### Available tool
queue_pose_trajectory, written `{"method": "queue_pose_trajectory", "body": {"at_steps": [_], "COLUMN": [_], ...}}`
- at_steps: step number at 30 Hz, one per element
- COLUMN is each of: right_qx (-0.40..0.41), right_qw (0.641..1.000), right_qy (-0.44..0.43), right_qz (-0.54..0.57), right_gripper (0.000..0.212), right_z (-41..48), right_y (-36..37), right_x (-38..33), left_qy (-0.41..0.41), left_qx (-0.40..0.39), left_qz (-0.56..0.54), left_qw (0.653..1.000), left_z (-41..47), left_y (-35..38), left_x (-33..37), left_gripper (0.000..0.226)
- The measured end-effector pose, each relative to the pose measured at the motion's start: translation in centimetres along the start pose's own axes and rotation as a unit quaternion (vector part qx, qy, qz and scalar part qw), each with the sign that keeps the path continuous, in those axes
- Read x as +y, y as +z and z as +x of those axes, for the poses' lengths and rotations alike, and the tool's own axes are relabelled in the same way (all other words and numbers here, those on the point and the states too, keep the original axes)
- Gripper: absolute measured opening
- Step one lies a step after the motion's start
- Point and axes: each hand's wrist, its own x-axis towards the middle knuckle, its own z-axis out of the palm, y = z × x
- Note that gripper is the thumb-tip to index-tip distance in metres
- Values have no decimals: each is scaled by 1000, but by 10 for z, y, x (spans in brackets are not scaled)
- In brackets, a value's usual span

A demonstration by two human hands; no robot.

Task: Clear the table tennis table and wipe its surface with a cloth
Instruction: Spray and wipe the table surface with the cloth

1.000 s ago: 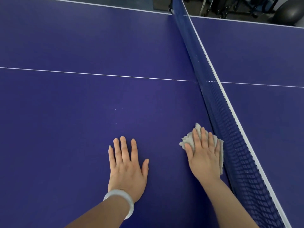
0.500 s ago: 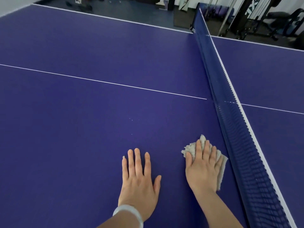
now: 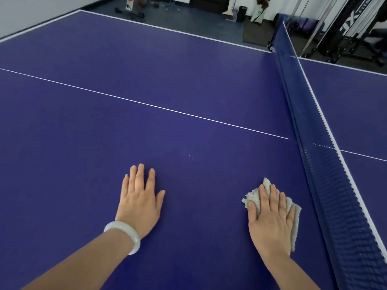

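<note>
A purple table tennis table fills the view, with a white centre line running across it. My right hand lies flat with straight fingers on a small grey cloth, pressing it onto the surface close beside the net. My left hand rests flat on the bare table to the left, fingers straight, a white bangle on its wrist. A few tiny white specks lie ahead of the hands.
The dark blue net with a white top band runs from the far edge toward the lower right. Beyond the far edge stand gym equipment and floor items.
The view has tilted up and shifted, showing more of the room. My hands are now farther apart, the right hand and cloth still beside the net.
</note>
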Motion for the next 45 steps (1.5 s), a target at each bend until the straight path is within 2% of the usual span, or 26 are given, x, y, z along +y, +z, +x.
{"method": "queue_pose_trajectory", "body": {"at_steps": [3,7,11,14,18,24,28,31,33,35,38,40,43,45], "right_qx": [-5,-31,-45,-57,-79,-129,-138,-121,-115,-99,-67,-50,-35,-37], "right_qw": [1000,999,997,989,980,979,971,953,947,969,998,989,973,976], "right_qy": [8,16,54,118,141,24,-179,-277,-298,-228,-10,132,222,208], "right_qz": [-9,-18,18,65,119,157,74,33,12,4,10,36,52,60], "right_gripper": [69,71,64,65,69,58,53,53,53,53,55,58,61,59], "right_z": [-1,13,77,132,183,203,156,125,124,133,142,131,108,105], "right_y": [-1,-8,-17,-22,-25,-15,3,7,5,0,-14,-23,-22,-16], "right_x": [-2,-4,1,-6,-62,-214,-292,-291,-256,-195,-76,-18,-13,-59], "left_qy": [-25,-6,-15,-23,-21,-24,-26,-26,-27,-26,-23,-26,-25,-24], "left_qx": [-22,11,18,12,11,2,-4,-8,-10,-8,-8,-14,-14,-15], "left_qz": [11,27,25,24,26,32,40,39,35,29,25,20,16,14], "left_qw": [999,1000,999,999,999,999,999,999,999,999,999,999,999,1000], "left_z": [11,10,9,10,11,10,11,11,10,11,10,10,10,10], "left_y": [10,15,14,14,14,14,12,11,11,11,9,9,10,9], "left_x": [-24,-27,-26,-26,-25,-26,-27,-27,-28,-28,-26,-25,-25,-25], "left_gripper": [76,72,73,73,71,70,69,69,70,70,71,71,71,72]}}
